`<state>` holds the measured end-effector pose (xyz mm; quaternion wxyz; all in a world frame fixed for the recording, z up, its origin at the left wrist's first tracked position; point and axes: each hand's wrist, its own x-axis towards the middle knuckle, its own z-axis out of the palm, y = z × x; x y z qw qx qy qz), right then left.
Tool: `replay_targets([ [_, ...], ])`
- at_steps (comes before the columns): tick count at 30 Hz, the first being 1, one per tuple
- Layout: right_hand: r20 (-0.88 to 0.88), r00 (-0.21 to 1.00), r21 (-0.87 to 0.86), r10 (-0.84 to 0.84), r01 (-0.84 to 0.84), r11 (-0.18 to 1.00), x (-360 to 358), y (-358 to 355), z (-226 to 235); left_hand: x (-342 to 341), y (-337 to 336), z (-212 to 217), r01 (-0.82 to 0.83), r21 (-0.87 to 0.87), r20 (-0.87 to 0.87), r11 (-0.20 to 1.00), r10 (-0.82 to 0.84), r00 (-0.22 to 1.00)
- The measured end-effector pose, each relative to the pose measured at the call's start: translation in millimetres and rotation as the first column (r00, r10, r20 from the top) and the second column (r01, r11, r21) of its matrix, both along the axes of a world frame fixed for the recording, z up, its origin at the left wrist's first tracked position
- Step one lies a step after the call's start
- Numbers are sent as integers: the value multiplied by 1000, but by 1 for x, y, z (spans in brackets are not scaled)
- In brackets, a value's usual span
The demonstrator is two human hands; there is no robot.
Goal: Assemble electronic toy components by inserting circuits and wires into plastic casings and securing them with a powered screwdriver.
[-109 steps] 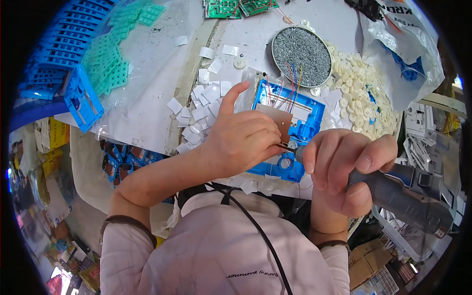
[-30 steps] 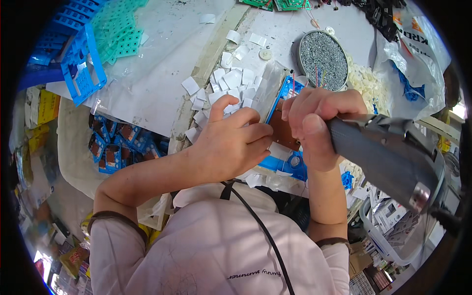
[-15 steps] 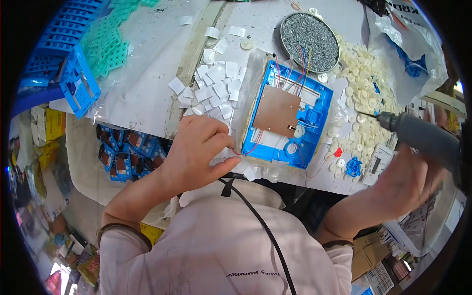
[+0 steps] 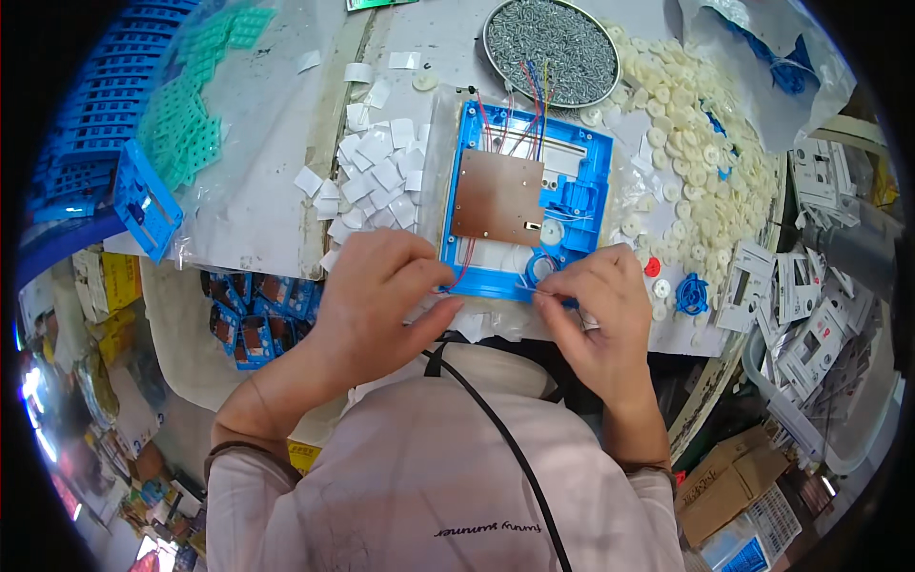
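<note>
Head view: the blue case (image 4: pixel 583 167) lay open side up on the counter (image 4: pixel 272 143), in front of the person. Its slightly longer sides ran away from the person, the far end leaning a little to the right. A brown board (image 4: pixel 498 195) sat in it at the same slant, and coloured wires (image 4: pixel 540 105) reached from the far end over the tin's rim. The left hand (image 4: pixel 381 300) was at the near left corner, thumb and forefinger apart, a red wire (image 4: pixel 467 262) by the fingertips. The right hand (image 4: pixel 600 310) had thumb and forefinger pressed together at the near edge; whatever they pinched was too small to tell.

The round tin (image 4: pixel 492 72) held silvery screws (image 4: pixel 550 43). A pale tub (image 4: pixel 176 334) on the left held blue units (image 4: pixel 253 319) with brown boards; a clear bin (image 4: pixel 786 412) on the right held white panels (image 4: pixel 810 348).
</note>
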<state>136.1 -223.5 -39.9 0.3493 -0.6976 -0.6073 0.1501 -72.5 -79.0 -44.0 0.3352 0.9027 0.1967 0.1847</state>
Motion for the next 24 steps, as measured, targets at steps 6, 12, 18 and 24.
replay_targets([
  [6, 92, 995, 198, -26, 7, 980, -7, 13, -9, 28, -10, -5, 2, -251, 32, 968, 6, 999],
  [12, 81, 997, 163, 22, -35, 986, -8, 17, -15, 27, 3, 4, -36, -417, -51, 908, 16, 999],
  [18, 146, 987, 161, 67, -90, 983, -13, 23, -14, 26, 13, 6, -224, -834, -254, 504, 9, 967],
  [24, 220, 972, 165, 86, -123, 979, -22, 27, -16, 26, 18, 6, -232, -833, -304, 501, -64, 951],
])
